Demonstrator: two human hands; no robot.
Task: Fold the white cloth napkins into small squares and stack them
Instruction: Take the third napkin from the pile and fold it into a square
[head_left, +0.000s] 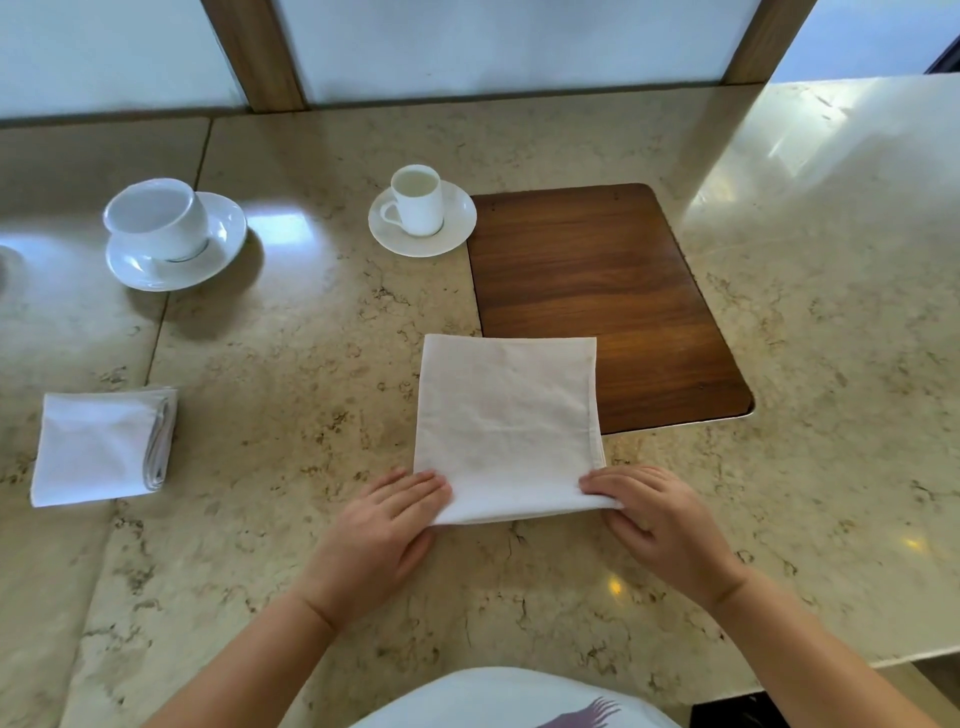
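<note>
A white cloth napkin (506, 421), folded into a large square, lies flat on the marble counter in front of me, its far right part overlapping a wooden inset. My left hand (379, 535) pinches the napkin's near left corner, fingers on top and thumb underneath. My right hand (660, 519) grips the near right corner the same way. The near edge is slightly lifted between both hands. A stack of small folded white napkins (98, 447) rests on the counter at the left, apart from my hands.
A dark wooden panel (613, 280) is set into the counter (291, 364) behind the napkin. A small white cup on a saucer (421, 213) stands at its left edge. A larger white cup on a saucer (171, 234) sits at the far left. A wall with wooden posts runs behind.
</note>
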